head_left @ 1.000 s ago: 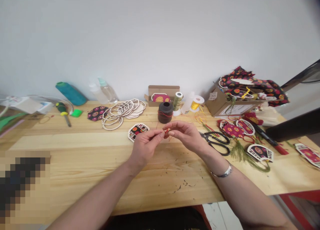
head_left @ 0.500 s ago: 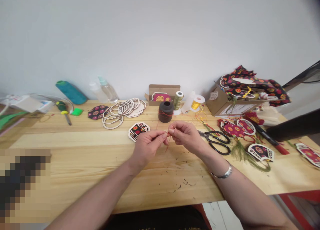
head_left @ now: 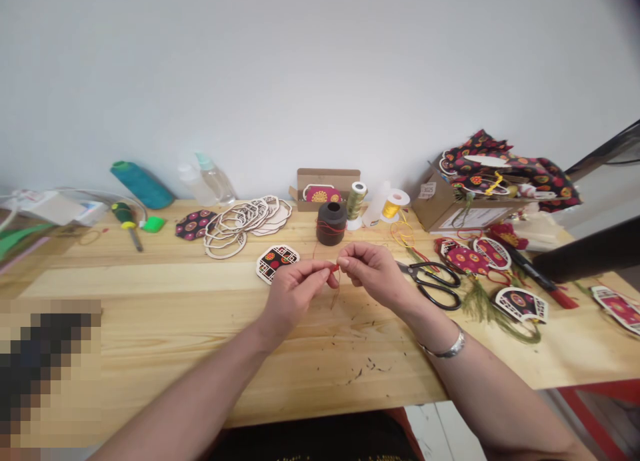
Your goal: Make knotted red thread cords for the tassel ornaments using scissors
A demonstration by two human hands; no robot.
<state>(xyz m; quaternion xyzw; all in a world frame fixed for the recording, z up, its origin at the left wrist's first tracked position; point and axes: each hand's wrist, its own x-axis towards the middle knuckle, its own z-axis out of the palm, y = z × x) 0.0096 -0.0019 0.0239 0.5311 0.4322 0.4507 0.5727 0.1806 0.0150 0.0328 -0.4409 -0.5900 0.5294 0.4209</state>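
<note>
Above the middle of the table, my left hand (head_left: 300, 287) and my right hand (head_left: 367, 269) meet almost fingertip to fingertip. Both are closed in a pinch on a thin red cord (head_left: 335, 269), whose loose end hangs below the fingers. From the hands the cord runs up toward a dark spool (head_left: 331, 224) with red strands wound about it. Just behind my left hand lies an octagonal ornament (head_left: 274, 261) with a pale lattice frame and patterned black fabric. Black-handled scissors (head_left: 437, 281) lie to the right of my right hand. Exactly how the cord is looped between the fingertips is too small to tell.
Pale cut-out frames (head_left: 240, 227) lie at the back left, near a screwdriver (head_left: 127, 224). Thread spools (head_left: 395, 206) and a cardboard box (head_left: 440, 197) of fabric stand along the wall. Tasselled ornaments (head_left: 520, 307) and a black post (head_left: 590, 251) occupy the right side.
My right fingertips have shifted slightly right, away from the left ones. More of the red cord shows between the two pinches. The other things stay in place.
</note>
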